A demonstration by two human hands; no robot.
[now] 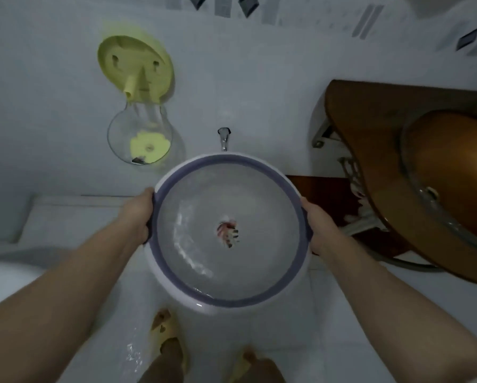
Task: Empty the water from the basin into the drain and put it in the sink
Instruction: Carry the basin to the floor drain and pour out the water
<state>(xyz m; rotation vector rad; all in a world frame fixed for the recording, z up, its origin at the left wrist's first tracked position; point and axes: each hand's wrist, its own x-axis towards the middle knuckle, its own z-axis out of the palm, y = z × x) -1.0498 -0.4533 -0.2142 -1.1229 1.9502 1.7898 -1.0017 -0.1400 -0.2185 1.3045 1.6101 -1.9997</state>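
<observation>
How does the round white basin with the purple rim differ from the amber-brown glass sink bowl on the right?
The round white basin with the purple rim is opaque plastic, held up by the left hand and right hand; the amber-brown glass sink bowl is translucent and sits fixed in a brown counter. The basin holds water; the sink bowl looks dry. Both are round, open bowls.

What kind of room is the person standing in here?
Most likely a bathroom or washroom. A small tap sticks out of the pale tiled wall, a brown sink sits at the right, and both hands hold a basin of water above a wet floor.
</observation>
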